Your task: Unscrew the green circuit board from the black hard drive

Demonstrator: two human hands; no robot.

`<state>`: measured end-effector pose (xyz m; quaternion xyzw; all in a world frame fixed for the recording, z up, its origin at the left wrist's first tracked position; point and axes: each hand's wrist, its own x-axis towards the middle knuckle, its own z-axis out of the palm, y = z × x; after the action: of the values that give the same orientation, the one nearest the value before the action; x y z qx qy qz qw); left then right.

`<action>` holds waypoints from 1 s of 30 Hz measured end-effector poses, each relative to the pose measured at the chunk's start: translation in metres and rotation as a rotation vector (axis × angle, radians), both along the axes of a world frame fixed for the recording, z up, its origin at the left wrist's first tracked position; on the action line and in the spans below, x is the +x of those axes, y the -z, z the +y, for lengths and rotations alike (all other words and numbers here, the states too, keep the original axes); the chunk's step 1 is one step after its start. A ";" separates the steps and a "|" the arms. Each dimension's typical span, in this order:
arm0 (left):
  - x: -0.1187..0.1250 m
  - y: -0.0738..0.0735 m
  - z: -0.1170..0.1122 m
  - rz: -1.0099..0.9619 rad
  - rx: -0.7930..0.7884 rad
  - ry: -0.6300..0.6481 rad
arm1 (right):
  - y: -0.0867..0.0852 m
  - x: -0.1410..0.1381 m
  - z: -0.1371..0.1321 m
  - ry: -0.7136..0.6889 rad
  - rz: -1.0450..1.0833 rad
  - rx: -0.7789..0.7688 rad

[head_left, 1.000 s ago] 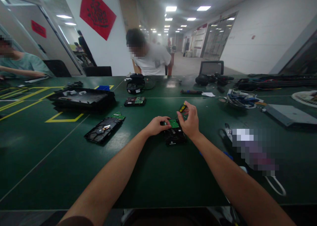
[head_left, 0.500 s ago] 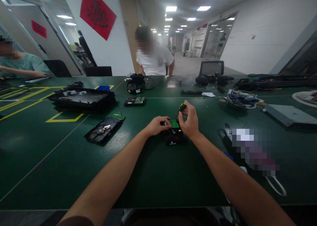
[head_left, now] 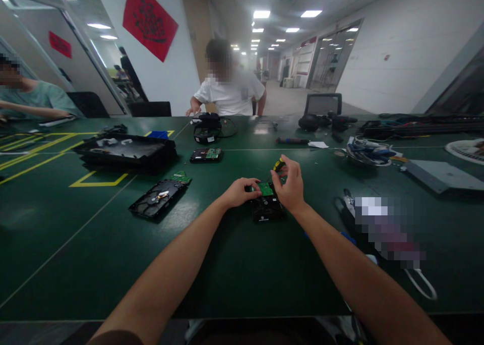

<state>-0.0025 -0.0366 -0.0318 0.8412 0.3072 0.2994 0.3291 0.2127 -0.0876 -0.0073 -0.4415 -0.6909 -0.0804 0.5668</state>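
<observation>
A black hard drive (head_left: 267,211) with a green circuit board (head_left: 266,188) on its upper side lies flat on the dark green table in front of me. My left hand (head_left: 242,191) grips the drive's left edge, its thumb over the board. In my right hand (head_left: 289,182) is a screwdriver (head_left: 279,164) with a yellow and black handle, pinched between thumb and fingers. The handle leans above the far part of the board. I cannot make out where the tip rests.
Left of me lies an opened drive casing (head_left: 157,197); beyond it are a second hard drive (head_left: 206,155) and stacked black trays (head_left: 124,151). At right are a grey metal box (head_left: 446,176), a bundle of cables (head_left: 368,151) and a strapped pouch-like item, blurred. A person (head_left: 234,88) sits opposite.
The screwdriver handle has turned slightly in my right hand, showing more yellow. My left hand stays on the drive. The person opposite has brought an arm out over the table edge.
</observation>
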 end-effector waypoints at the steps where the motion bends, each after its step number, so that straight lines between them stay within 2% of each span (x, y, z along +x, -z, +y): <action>1: 0.000 0.000 0.000 0.002 -0.002 -0.003 | 0.000 0.000 0.000 0.001 0.004 0.001; 30: -0.001 0.000 0.000 0.002 0.014 -0.001 | 0.001 0.000 0.002 0.010 -0.010 0.011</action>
<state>-0.0032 -0.0368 -0.0315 0.8437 0.3057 0.3009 0.3228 0.2125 -0.0855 -0.0083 -0.4412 -0.6910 -0.0891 0.5656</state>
